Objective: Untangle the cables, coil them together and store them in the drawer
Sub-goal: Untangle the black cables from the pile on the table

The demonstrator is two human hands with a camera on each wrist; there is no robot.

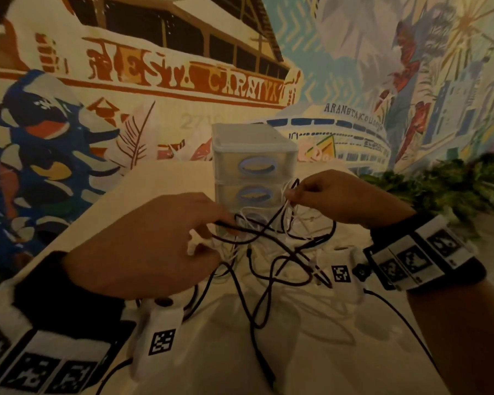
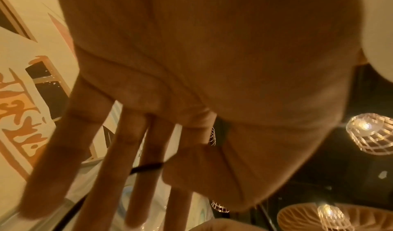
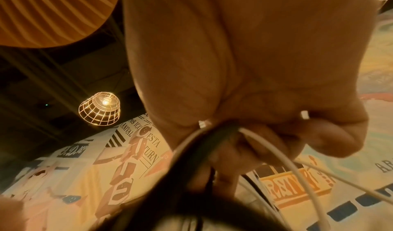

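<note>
A tangle of black cable (image 1: 268, 283) and thin white cable (image 1: 250, 213) hangs between my two hands over the white table (image 1: 311, 337), its loops trailing onto the top. My left hand (image 1: 224, 223) pinches a black strand (image 2: 149, 166) between thumb and a finger, the other fingers (image 2: 119, 159) held straight. A white connector (image 1: 196, 242) shows under that hand. My right hand (image 1: 290, 195) is higher, its fingers curled round a bunch of black and white cables (image 3: 212, 133). The translucent drawer unit (image 1: 254, 143) with blue handles stands just behind the tangle, drawers closed.
A painted mural wall (image 1: 154, 81) rises behind the table. Green plants (image 1: 439, 189) sit to the right. The table's left edge (image 1: 97, 206) runs diagonally. A thin black wire (image 1: 397, 317) leads from my right wrist band across the table.
</note>
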